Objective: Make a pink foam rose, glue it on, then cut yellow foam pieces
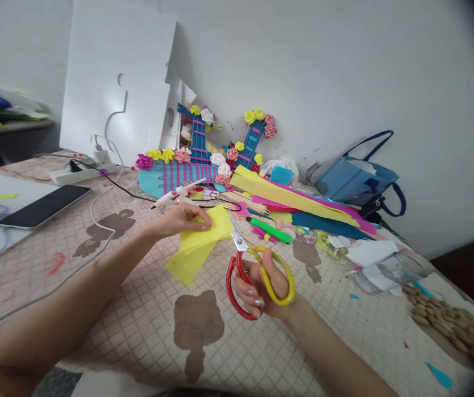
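Note:
A folded piece of yellow paper is pinched in my left hand, thumb and fingers closed on its upper left edge. My right hand has its fingers through the handles of a pair of scissors, one loop red and the other yellow. The scissor blades point up and away, beside the right edge of the paper; whether they touch it I cannot tell. Just beyond the blades lies a green marker or cutter. A white glue gun lies behind my left hand.
Craft pieces with paper flowers stand against the wall. Long coloured paper strips lie at the back right, near a blue bag. At left are a phone, a power strip and a white cable. Peanuts lie at right.

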### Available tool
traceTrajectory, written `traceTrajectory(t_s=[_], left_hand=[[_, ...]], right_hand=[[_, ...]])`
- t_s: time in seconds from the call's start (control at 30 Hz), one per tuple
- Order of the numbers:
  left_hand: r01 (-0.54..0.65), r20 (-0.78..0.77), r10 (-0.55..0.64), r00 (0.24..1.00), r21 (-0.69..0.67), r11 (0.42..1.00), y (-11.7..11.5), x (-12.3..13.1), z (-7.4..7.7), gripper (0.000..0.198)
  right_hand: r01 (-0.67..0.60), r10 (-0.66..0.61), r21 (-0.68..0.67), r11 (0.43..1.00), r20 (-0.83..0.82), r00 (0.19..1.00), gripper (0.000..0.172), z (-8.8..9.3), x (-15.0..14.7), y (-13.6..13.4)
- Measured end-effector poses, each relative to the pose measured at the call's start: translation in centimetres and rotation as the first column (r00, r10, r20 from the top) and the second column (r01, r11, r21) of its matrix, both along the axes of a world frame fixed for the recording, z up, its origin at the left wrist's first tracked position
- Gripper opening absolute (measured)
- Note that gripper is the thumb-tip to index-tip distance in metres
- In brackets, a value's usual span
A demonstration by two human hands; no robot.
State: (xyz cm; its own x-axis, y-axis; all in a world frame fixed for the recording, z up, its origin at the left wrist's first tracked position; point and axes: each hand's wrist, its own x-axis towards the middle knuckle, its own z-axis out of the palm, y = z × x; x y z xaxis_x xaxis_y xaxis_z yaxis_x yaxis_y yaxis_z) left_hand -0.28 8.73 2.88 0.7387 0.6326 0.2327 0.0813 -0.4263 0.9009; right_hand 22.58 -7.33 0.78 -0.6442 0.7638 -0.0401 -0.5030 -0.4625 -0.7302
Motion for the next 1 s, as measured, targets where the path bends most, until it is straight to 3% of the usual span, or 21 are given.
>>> traceTrajectory(t_s=[0.4,0.63,1.0], left_hand=[[-0.02,-0.012,0.021,1.0,0.047,0.999,0.3,-0.2,0.1,0.02],[0.028,-0.046,-0.023,0.999,0.113,0.993,0.0,0.0,0.1,0.018],[0.069,-0.036,-0.063,0.997,0.192,0.979,-0.9,0.7,0.3,0.015]], right_hand=[[0.01,-0.01,-0.009,1.0,-0.025,1.0,0.063,-0.7,-0.1,0.0],[-0.034,0.034,-0.008,0.999,-0.023,0.999,0.075,0.1,-0.2,-0.4],[-0.039,0.039,-0.016,0.999,-0.039,0.998,0.072,0.3,-0.2,-0.1]])
